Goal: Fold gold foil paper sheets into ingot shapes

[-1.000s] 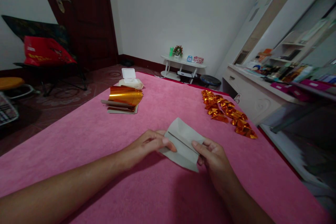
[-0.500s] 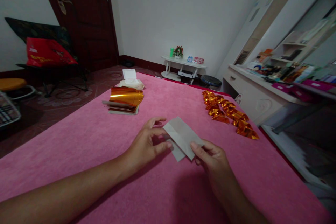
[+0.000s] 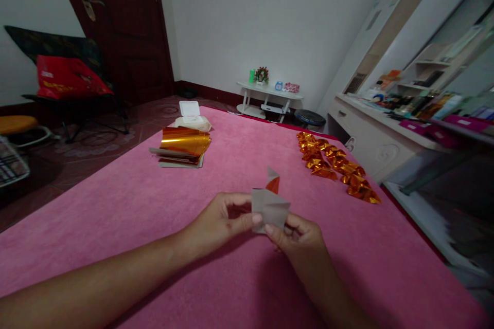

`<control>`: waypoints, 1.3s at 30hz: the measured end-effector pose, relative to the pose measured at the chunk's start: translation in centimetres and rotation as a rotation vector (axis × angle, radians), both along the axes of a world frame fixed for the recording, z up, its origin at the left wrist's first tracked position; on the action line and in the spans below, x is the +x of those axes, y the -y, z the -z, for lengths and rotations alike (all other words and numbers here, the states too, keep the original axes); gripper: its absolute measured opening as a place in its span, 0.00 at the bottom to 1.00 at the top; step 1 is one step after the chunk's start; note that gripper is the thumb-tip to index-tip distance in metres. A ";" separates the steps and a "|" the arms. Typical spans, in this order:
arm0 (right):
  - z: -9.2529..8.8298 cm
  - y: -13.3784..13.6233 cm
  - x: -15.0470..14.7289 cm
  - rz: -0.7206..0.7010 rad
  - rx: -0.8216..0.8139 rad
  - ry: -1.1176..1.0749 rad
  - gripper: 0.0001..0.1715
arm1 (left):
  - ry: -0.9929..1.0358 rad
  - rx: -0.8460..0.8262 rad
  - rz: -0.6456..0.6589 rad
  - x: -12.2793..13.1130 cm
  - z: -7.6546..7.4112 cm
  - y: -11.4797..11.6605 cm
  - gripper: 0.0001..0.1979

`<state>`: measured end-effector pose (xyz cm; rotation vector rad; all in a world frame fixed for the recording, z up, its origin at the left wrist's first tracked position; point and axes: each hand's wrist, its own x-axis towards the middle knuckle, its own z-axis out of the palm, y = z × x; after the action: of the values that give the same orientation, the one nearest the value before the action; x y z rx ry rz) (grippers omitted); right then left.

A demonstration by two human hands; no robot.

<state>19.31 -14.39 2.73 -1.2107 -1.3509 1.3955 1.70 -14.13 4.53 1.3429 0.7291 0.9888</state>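
A partly folded paper [image 3: 270, 208], grey outside with an orange flap standing up at its top, is held above the pink cloth [image 3: 247, 149]. My left hand [image 3: 227, 216] pinches its left edge between thumb and fingers. At its lower right, my right hand [image 3: 299, 236] grips it, thumb in front and fingers partly hidden behind. A stack of gold foil sheets [image 3: 185, 143] with grey backs lies at the upper left of the cloth. Folded gold foil pieces [image 3: 332, 162] sit in rows on the right side.
An open-lidded white pack [image 3: 193, 118] stands behind the foil stack. Beyond the cloth are a small white table [image 3: 270, 91] and a dark round stool [image 3: 310, 117]. A cluttered white dresser [image 3: 389, 128] borders the right; a red bag [image 3: 71, 77] rests on a chair at left.
The paper has been turned and bent, and an orange flap now shows at its top. Both hands have drawn closer together, and my left thumb now presses on the paper's front.
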 end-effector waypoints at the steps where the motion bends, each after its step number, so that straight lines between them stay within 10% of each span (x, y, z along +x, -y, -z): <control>1: 0.0 0.2 -0.2 -0.031 -0.016 -0.024 0.12 | 0.003 -0.027 -0.030 0.1 0.1 0.0 0.11; 9: -0.5 -0.4 0.2 0.221 0.131 -0.088 0.23 | 0.050 -0.133 -0.212 -0.1 0.9 -0.5 0.15; 14: 0.0 -1.2 0.3 0.147 0.064 -0.263 0.31 | -0.029 -0.139 -0.172 -0.1 0.9 -0.6 0.13; 19: 0.0 -1.3 0.9 0.272 0.001 -0.258 0.28 | -0.344 0.388 -0.437 -1.2 0.1 -0.4 0.04; 23: -0.3 -1.0 0.7 0.005 -0.268 -0.374 0.35 | -0.556 0.905 -0.531 -2.3 -0.1 -0.4 0.10; 29: 0.0 -0.2 -0.1 -0.005 -0.185 -0.324 0.26 | -0.687 1.204 -0.506 -2.1 0.9 -0.3 0.09; 35: 0.3 -1.5 1.4 0.082 -0.041 -0.241 0.17 | -0.730 1.111 -0.397 -1.5 0.6 0.2 0.10; 39: 0.6 -2.1 2.0 0.167 -0.015 -0.226 0.18 | -0.512 0.743 -0.401 -0.6 0.9 0.4 0.18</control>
<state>21.29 -12.30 2.18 -1.1113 -1.0611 1.3798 1.06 -14.49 3.67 2.2022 1.1027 1.3211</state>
